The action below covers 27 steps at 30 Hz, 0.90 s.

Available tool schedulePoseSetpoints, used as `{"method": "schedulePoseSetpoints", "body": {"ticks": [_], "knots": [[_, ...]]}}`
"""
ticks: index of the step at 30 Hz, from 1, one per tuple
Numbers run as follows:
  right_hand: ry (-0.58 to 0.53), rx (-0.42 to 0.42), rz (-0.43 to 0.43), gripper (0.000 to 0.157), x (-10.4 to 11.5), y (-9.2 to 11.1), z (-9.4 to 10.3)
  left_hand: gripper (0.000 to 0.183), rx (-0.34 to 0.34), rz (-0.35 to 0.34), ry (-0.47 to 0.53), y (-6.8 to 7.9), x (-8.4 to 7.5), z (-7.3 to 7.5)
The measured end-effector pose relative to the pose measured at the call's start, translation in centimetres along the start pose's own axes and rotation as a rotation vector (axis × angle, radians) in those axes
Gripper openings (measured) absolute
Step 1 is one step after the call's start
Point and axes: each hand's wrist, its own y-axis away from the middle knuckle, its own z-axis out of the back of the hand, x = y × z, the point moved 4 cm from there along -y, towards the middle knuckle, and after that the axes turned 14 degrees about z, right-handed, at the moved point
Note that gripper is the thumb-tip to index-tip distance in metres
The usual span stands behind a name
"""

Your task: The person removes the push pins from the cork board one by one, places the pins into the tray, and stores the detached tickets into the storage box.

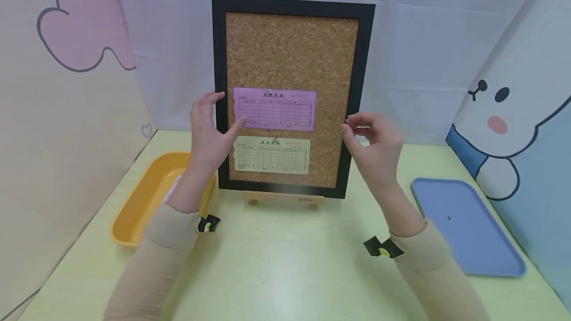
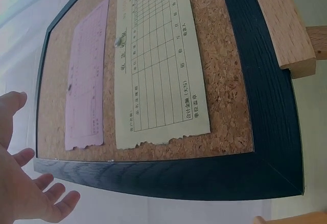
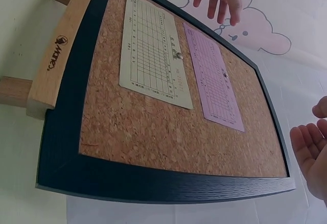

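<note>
Corkboard (image 1: 292, 48) stood over pale table (image 1: 276, 261), white cloth (image 1: 171, 33) behind | left hand (image 1: 207, 130), spread, and right hand (image 1: 378, 146), loosely curled, flanked it

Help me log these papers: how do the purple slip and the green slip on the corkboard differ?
Colour: the purple slip is lilac, while the green slip is a pale yellowish green.
Position: the purple slip sits higher on the corkboard; the green slip sits below it.
Both have a printed grid and a pin near the top.
</note>
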Motion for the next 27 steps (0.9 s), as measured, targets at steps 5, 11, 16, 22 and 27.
{"method": "schedulePoseSetpoints", "body": {"ticks": [5, 11, 16, 22, 27], "knots": [[-0.012, 0.079, 0.006, 0.013, -0.4, -0.1, -1.8, 0.066, -0.004, 0.005, -0.005, -0.2, -0.2, -0.4], [-0.005, 0.129, 0.029, 0.013, -1.0, -0.6, -3.8, 0.067, -0.008, 0.012, -0.01, -0.7, -0.1, -1.0], [-0.013, 0.16, 0.025, 0.013, -1.7, -0.8, -5.3, 0.068, -0.016, 0.018, -0.012, -1.3, 0.2, -1.3], [0.039, 0.235, 0.014, 0.015, -2.4, -1.0, -7.2, 0.068, -0.032, 0.041, -0.003, -2.1, 0.4, -1.5], [0.088, 0.292, -0.007, 0.015, -3.3, -1.3, -8.5, 0.068, -0.041, 0.048, -0.025, -2.7, 0.6, -1.7]]}}
